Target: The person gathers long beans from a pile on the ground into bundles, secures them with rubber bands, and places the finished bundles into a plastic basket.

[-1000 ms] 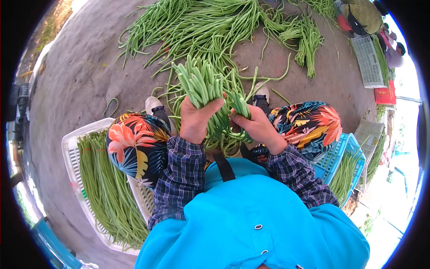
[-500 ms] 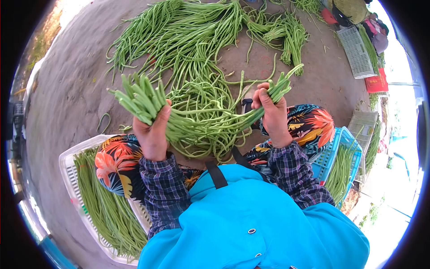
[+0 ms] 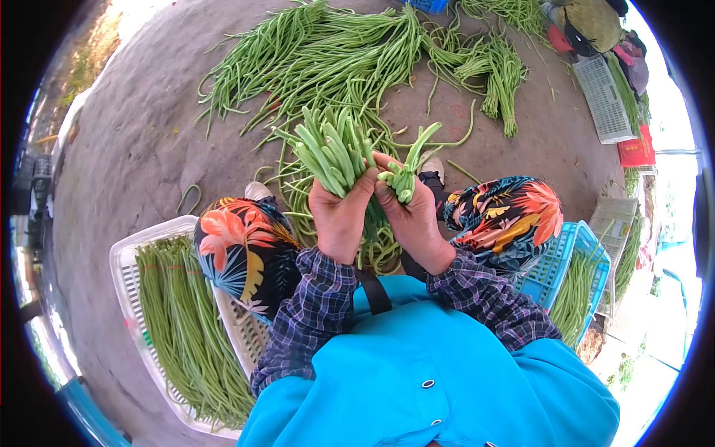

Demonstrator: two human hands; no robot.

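Observation:
My left hand (image 3: pixel 339 220) is closed around a thick bunch of long beans (image 3: pixel 331 155), with the stem ends sticking up above the thumb. Beside it, almost touching, my right hand (image 3: pixel 421 227) grips a thinner bunch of long beans (image 3: pixel 404 177). The lengths of the beans hang down behind both hands, partly hidden by them. Beyond the hands, a large heap of long beans (image 3: pixel 328 59) spreads over the ground, and a few loose strands trail from it.
A white crate (image 3: pixel 119 257) filled with long beans stands to my left. On my right is a blue basket (image 3: pixel 547 276), also holding beans. Farther right are a grey crate (image 3: pixel 607 100), a red box (image 3: pixel 637 149) and another person (image 3: pixel 592 22).
Both hands have come together in front of me; they were wide apart, with beans stretched between them. The right hand's bunch has swung inward, its ends now pointing up.

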